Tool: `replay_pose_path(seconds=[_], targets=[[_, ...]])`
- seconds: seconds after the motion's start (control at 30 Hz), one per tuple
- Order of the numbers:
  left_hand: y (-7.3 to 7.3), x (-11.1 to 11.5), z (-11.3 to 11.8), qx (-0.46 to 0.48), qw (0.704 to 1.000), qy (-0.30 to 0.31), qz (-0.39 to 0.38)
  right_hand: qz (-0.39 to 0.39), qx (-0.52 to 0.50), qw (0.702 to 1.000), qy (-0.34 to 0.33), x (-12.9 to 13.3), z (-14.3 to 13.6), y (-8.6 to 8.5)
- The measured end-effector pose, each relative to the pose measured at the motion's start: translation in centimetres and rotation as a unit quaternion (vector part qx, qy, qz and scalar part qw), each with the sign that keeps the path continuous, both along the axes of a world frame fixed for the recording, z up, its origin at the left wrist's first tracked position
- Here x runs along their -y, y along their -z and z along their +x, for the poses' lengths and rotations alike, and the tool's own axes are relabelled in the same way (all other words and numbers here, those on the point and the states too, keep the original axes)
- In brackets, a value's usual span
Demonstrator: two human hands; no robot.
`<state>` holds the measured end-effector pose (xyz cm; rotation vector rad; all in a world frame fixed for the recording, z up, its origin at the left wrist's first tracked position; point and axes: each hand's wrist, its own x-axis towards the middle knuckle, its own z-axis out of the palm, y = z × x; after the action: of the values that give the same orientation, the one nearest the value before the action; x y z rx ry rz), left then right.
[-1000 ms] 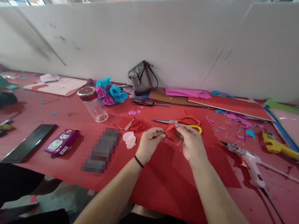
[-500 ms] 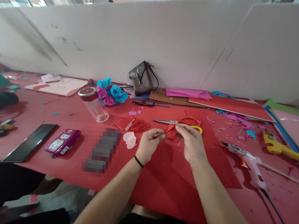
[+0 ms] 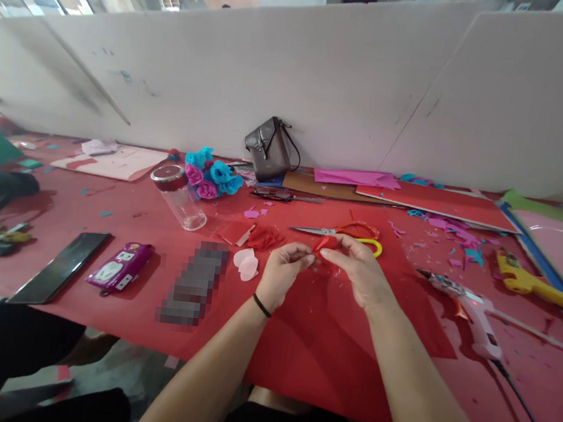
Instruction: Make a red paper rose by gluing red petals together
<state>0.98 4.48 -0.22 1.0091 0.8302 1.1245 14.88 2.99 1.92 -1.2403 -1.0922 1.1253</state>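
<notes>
A small piece of red crepe paper (image 3: 324, 243) is gathered between my two hands above the red sheet. My left hand (image 3: 281, 268), with a dark band at the wrist, pinches its lower left end. Thumb and fingers of my right hand (image 3: 360, 266) close on its right side. Just beyond lie scissors (image 3: 317, 231) with a red and yellow handle, partly behind my right hand. Left of my hands are crumpled red paper pieces (image 3: 264, 237) and pale pink petal-shaped cutouts (image 3: 246, 264).
To the right rest a pink glue gun (image 3: 481, 326) and a yellow glue gun (image 3: 526, 280). A clear jar (image 3: 181, 204) stands before blue and pink paper flowers (image 3: 212, 175). A purple case (image 3: 119, 268) and a phone (image 3: 61, 268) lie left, near another person's dark-clothed leg (image 3: 5, 350).
My right fingers have shifted on the red paper, the thumb now lower and the index finger curled behind it. My left hand stays nearly in place. The view has tilted slightly.
</notes>
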Motion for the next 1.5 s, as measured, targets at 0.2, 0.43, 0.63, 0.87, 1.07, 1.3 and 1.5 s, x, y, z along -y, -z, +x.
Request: replay_pose_path(seconds=[0.2, 0.43, 0.63, 0.87, 1.07, 1.3, 1.5], targets=[[-0.1, 0.09, -0.08, -0.006, 0.999, 0.034, 0.002, 0.028, 0.024, 0.999, 0.015, -0.14, 0.05, -0.03], [-0.08, 0.12, -0.18, 0.02, 0.996, 0.07, -0.042, 0.045, 0.024, 0.998, 0.025, -0.15, 0.08, 0.07], [-0.33, -0.29, -0.36, 0.09, 0.983, 0.075, -0.145, 0.031, 0.017, 0.999, 0.029, -0.13, 0.1, -0.02], [-0.21, -0.14, -0.27, 0.053, 0.987, 0.063, -0.141, 0.031, -0.002, 0.999, 0.009, -0.09, 0.01, -0.04], [-0.12, -0.08, -0.28, 0.033, 0.992, 0.068, -0.102, 0.022, -0.025, 0.999, 0.01, -0.05, -0.05, -0.11], [-0.15, -0.12, -0.19, 0.018, 0.996, 0.057, -0.071, 0.007, -0.021, 1.0, 0.003, 0.03, -0.03, -0.27], [-0.11, -0.12, -0.18, 0.007, 0.997, 0.051, -0.065, 0.008, -0.036, 0.999, 0.007, -0.03, 0.03, -0.15]])
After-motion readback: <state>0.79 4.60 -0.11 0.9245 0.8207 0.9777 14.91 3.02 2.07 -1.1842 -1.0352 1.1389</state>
